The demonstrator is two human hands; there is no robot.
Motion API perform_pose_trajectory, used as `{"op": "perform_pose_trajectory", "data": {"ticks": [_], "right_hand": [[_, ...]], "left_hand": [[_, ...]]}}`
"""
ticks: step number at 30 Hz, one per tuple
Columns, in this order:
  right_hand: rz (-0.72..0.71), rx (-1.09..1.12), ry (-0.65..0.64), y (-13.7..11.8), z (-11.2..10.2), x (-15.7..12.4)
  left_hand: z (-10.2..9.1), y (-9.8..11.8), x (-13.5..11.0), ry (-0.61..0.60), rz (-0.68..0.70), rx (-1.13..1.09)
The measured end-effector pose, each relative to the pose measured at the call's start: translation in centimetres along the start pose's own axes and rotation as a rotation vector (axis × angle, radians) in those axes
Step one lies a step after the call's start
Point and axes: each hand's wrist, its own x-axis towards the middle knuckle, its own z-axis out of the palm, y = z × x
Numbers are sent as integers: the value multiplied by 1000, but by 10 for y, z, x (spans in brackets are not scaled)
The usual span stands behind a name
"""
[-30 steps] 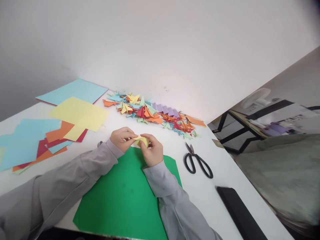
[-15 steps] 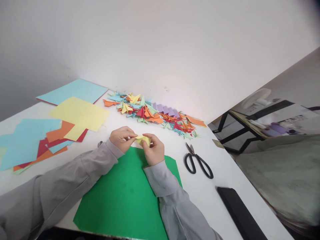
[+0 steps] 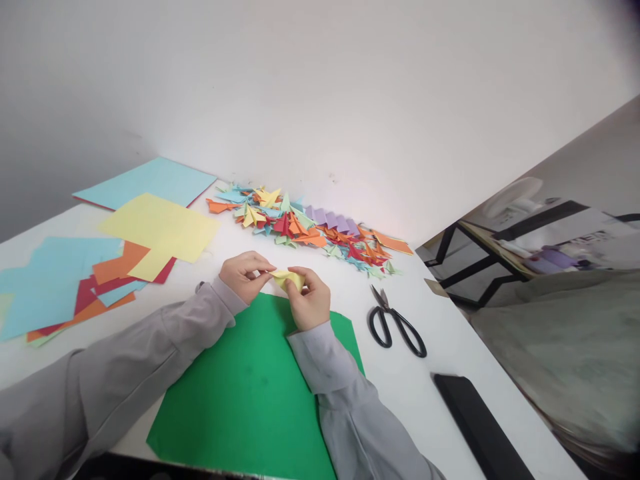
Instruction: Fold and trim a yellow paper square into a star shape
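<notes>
A small folded piece of yellow paper (image 3: pixel 287 278) is pinched between both my hands above the far edge of a large green sheet (image 3: pixel 250 393). My left hand (image 3: pixel 245 275) grips its left end with thumb and fingers closed. My right hand (image 3: pixel 309 301) is curled around its right side. Both forearms wear grey sleeves and rest on the white table (image 3: pixel 440 347).
Black scissors (image 3: pixel 395 325) lie right of my hands. A black flat case (image 3: pixel 480 423) lies near the table's right edge. A heap of folded coloured paper pieces (image 3: pixel 310 230) runs along the wall. Loose yellow, blue, orange and red sheets (image 3: pixel 110 247) lie at the left.
My fingers have shifted slightly on the yellow paper, and my right hand has edged a little to the right. Everything else is unchanged.
</notes>
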Motion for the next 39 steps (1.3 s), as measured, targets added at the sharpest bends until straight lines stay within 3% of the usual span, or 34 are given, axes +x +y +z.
{"op": "perform_pose_trajectory", "data": {"ticks": [6,19,29,39], "right_hand": [[6,-25,0,-1,0,-1],[32,45,18,-3,1,0],[-77,90,-17,-8,3,-5],[-92,79,-16,-7,3,-3]], "left_hand": [[0,-1,0,4,4,-9],[-2,3,-1,-72,-134,-158],[4,-1,-2,-80,-12,-48],[2,0,-1,-52,43,-47]]}}
